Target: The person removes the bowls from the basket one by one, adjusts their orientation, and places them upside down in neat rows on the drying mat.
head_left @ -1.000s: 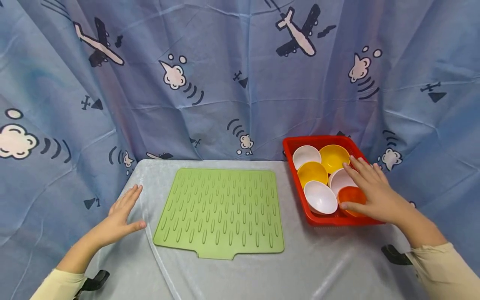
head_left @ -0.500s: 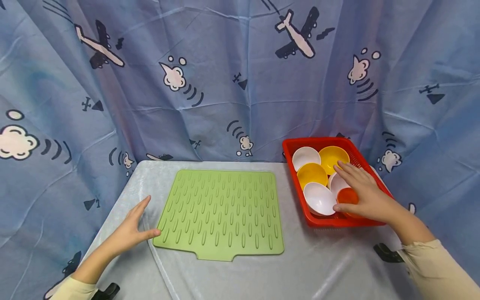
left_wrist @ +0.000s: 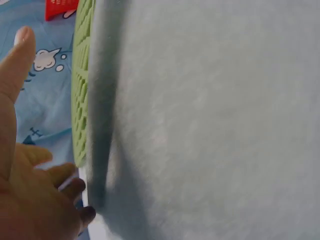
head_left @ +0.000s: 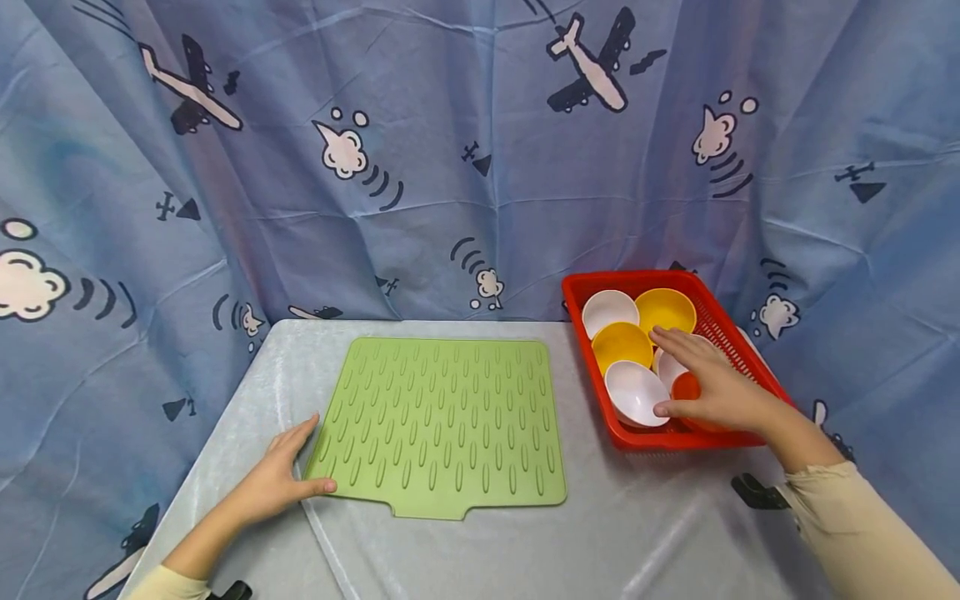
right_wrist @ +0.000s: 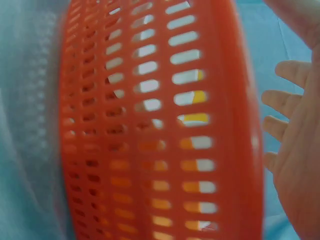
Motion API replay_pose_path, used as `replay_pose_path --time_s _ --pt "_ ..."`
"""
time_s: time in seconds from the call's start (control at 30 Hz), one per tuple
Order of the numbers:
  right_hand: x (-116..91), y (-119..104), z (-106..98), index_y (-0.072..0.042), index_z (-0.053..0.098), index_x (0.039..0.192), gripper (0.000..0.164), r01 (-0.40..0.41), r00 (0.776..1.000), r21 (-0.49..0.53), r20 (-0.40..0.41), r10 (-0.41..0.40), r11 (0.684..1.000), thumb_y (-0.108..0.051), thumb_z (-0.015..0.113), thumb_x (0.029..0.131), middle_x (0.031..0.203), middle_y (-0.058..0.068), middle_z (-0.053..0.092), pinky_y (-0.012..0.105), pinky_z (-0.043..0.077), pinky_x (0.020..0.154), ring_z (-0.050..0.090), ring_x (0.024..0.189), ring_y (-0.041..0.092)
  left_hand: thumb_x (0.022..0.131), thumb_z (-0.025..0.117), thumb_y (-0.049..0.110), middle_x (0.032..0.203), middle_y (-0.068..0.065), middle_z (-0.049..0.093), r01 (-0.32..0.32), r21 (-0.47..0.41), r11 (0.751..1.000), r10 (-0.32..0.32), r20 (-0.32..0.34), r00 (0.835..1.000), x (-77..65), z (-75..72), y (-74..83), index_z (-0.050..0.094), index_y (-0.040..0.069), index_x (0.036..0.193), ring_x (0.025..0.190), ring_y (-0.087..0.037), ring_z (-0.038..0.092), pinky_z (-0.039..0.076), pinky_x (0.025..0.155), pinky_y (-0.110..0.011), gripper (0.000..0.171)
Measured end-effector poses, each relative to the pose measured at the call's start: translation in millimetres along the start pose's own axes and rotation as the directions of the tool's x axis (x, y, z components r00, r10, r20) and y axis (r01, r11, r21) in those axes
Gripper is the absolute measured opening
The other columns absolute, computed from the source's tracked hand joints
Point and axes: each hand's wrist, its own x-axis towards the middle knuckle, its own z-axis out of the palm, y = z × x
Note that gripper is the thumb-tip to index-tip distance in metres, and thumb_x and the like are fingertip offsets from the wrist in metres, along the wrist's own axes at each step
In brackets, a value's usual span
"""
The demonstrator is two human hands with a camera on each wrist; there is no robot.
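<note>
Head view: a green ribbed drying mat (head_left: 442, 423) lies flat in the middle of the grey tabletop (head_left: 637, 533), and a red slotted basket (head_left: 600, 417) stands at its 3 o'clock, just beside it. The basket holds small bowls packed close and overlapping: a white bowl (head_left: 608, 310) and a yellow bowl (head_left: 665, 309) at the far end, another yellow bowl (head_left: 620, 345) nearer, a tilted white bowl (head_left: 633, 392) at the near left, and an orange bowl (head_left: 685, 386) mostly covered by the right hand (head_left: 712, 390). That hand lies spread over the bowls, fingers straight and apart, thumb along the near edge of the orange bowl; it looks like a reach over that bowl, with nothing gripped. The left hand (head_left: 281, 479) rests at the mat's 8 o'clock corner, fingers relaxed and flat, thumb tip touching the mat's near edge, likely to steady the mat. An aeroplane-print curtain (head_left: 420, 150) hangs behind, at 12 o'clock.

Left wrist view: the mat (left_wrist: 81, 90) shows edge-on against the tabletop (left_wrist: 215, 120). The left hand (left_wrist: 30, 200) lies open beside the mat's edge, holding nothing.

Right wrist view: the basket's slotted wall (right_wrist: 150, 125) fills the frame, blurred, with yellow and white showing through the slots. The right hand's fingers (right_wrist: 280, 100) sit at 3 o'clock, straight and spread, clasping nothing.
</note>
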Motion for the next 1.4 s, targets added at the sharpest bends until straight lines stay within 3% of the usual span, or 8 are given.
replay_pose_path --time_s 0.23,0.5,0.77,1.03,1.4 --pt "8 1 10 -0.022 0.031 0.162 0.106 -0.089 0.993 0.064 0.087 0.083 0.994 -0.042 0.090 0.076 0.166 0.016 0.030 0.076 0.025 0.109 0.024 0.149 0.047 0.072 0.092 0.046 0.150 -0.025 0.048 0.047 0.009 0.999 -0.047 -0.045 0.998 0.4 6.3 -4.8 0.038 -0.007 0.153 0.139 -0.047 0.036 0.031 0.111 -0.065 0.111" --pt "15 7 18 -0.011 0.035 0.159 0.110 -0.095 0.986 0.060 0.142 0.085 0.994 -0.046 0.091 0.071 0.163 0.021 0.031 0.076 0.020 0.112 0.023 0.149 0.049 0.067 0.094 0.048 0.141 -0.025 0.054 0.036 0.057 0.998 -0.032 -0.073 0.997 1.2 7.0 -6.2 0.048 -0.006 0.147 0.129 -0.043 0.044 0.038 0.107 -0.062 0.107" --pt "17 9 21 -0.012 0.033 0.160 0.115 -0.136 0.975 0.051 0.185 0.124 0.989 -0.050 0.091 0.069 0.163 0.019 0.031 0.074 0.023 0.113 0.023 0.148 0.046 0.062 0.096 0.047 0.128 -0.019 0.060 0.037 0.089 0.995 -0.030 -0.087 0.996 1.4 6.4 -8.1 0.055 -0.006 0.142 0.119 -0.038 0.049 0.041 0.103 -0.057 0.105" --pt "16 13 21 -0.014 0.036 0.159 0.116 -0.123 0.972 -0.004 0.201 0.121 0.992 -0.055 0.091 0.066 0.163 0.021 0.032 0.073 0.022 0.113 0.023 0.149 0.047 0.063 0.095 0.049 0.130 -0.020 0.057 0.050 0.106 0.993 -0.046 -0.047 0.998 1.1 3.6 -7.2 0.053 -0.005 0.144 0.121 -0.037 0.047 0.042 0.101 -0.057 0.106" --pt "17 13 22 -0.013 0.037 0.158 0.116 -0.117 0.964 -0.046 0.234 0.125 0.992 -0.056 0.091 0.065 0.163 0.023 0.031 0.074 0.017 0.115 0.021 0.150 0.047 0.063 0.095 0.047 0.127 -0.019 0.058 0.067 0.119 0.991 -0.060 -0.063 0.996 1.1 7.0 -8.2 0.054 -0.005 0.143 0.119 -0.038 0.048 0.041 0.102 -0.057 0.104"
